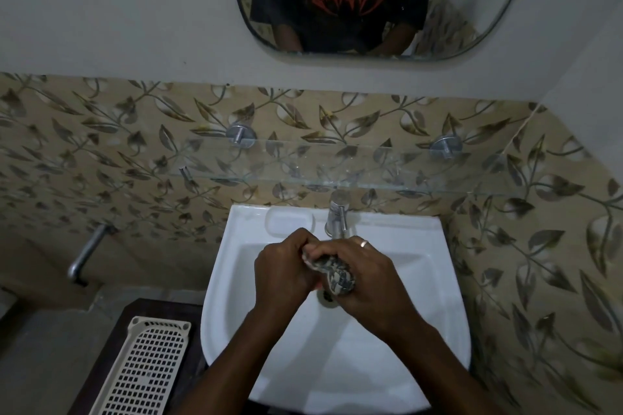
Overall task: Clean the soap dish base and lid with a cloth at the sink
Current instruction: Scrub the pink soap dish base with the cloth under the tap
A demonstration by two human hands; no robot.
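Over the middle of the sink [236, 280], just in front of the tap [337, 216], a patterned cloth [337, 274] is held bunched up between both hands, so this is probably the wring-out bit. The left hand [283, 274] is curled round the paler end and the right hand [374, 283] is wrapped round the darker twisted end. The fingers of both are clamped tight on the fabric, and nothing else is seen in either grip. The soap dish base and lid can't be picked out for sure. Only a cream perforated tray [145, 371] is seen, down on the left beside the basin, and whether that belongs to the dish can't be told. To get this step right, the cloth should be kept above the drain [328, 300] so drips land in the bowl, and the two ends should be twisted opposite ways rather than just squeezed. It's best left damp, not soaked, otherwise dirty water gets smeared over the plastic. Whether water is running can't be told from here, tbh.
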